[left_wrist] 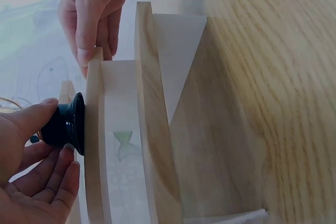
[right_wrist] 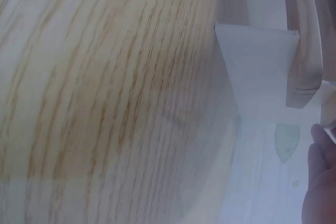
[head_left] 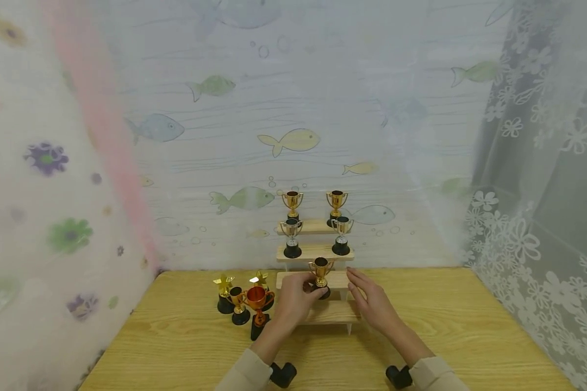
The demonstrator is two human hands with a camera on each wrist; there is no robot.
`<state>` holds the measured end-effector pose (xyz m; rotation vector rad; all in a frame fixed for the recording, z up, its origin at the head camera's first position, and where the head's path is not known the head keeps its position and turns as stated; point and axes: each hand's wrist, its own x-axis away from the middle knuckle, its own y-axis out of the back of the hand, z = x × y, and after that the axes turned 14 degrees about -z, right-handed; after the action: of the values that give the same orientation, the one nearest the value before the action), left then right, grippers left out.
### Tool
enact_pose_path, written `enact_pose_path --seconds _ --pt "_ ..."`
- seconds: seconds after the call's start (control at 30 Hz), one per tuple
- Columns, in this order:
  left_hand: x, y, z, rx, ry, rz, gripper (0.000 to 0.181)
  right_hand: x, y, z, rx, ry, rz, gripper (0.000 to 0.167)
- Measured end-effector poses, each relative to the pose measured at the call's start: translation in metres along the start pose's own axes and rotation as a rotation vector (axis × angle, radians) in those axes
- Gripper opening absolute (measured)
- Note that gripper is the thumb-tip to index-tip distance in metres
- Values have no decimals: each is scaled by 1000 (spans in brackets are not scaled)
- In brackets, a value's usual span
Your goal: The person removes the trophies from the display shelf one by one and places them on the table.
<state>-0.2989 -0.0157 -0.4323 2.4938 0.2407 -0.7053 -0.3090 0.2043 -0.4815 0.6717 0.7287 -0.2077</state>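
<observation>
My left hand (head_left: 294, 300) (left_wrist: 31, 166) pinches the black base (left_wrist: 64, 124) of a gold trophy cup (head_left: 320, 267), which stands upright at the second step from the bottom (head_left: 339, 279) of a wooden stand. Whether the base bears fully on the step cannot be told. At the right end of that step is my right hand (head_left: 374, 304) (left_wrist: 97, 9) (right_wrist: 321, 187), fingers extended and touching the wood's edge. Two silver cups (head_left: 292, 232) (head_left: 341, 233) stand one step higher, and two gold cups (head_left: 292, 202) (head_left: 337, 202) are on the top step.
Left of the stand, two gold star trophies (head_left: 224, 288) (head_left: 259, 280), a small gold cup (head_left: 237, 298) and an orange-red cup (head_left: 257, 300) are grouped on the wooden table (head_left: 176, 336). The bottom step (head_left: 332, 311) lies below my hands. Patterned curtains surround the table's back and sides.
</observation>
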Motion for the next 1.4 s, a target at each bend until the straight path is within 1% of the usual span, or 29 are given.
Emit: enact_pose_path --seconds 0.27,0.37,0.5,0.6,0.67,0.9,1.0,1.13,1.2,1.4 --pt "14 15 1 -2 -30 -6 19 0 1 1 9 14 -12 40" --pt "19 21 4 -21 -31 -8 17 0 1 1 6 12 -7 41" --pt "26 28 7 -62 -52 -21 17 1 2 1 2 7 -2 42" --pt "31 34 9 -70 -72 -28 18 1 2 1 2 0 -1 42" --pt "35 37 10 -70 -74 -29 18 1 2 1 1 -5 0 42" --pt "48 49 18 -82 -49 -40 18 0 1 0 -1 3 5 42" --pt "52 54 22 -69 -42 -43 18 0 1 0 0 7 3 42" --pt "57 61 28 -47 -9 -32 19 0 1 0 -1 11 -4 41" --pt "59 64 31 -50 2 -29 20 0 1 1 0 15 -9 41" --pt "65 73 40 -68 -2 -31 20 0 1 2 0 19 -17 40"
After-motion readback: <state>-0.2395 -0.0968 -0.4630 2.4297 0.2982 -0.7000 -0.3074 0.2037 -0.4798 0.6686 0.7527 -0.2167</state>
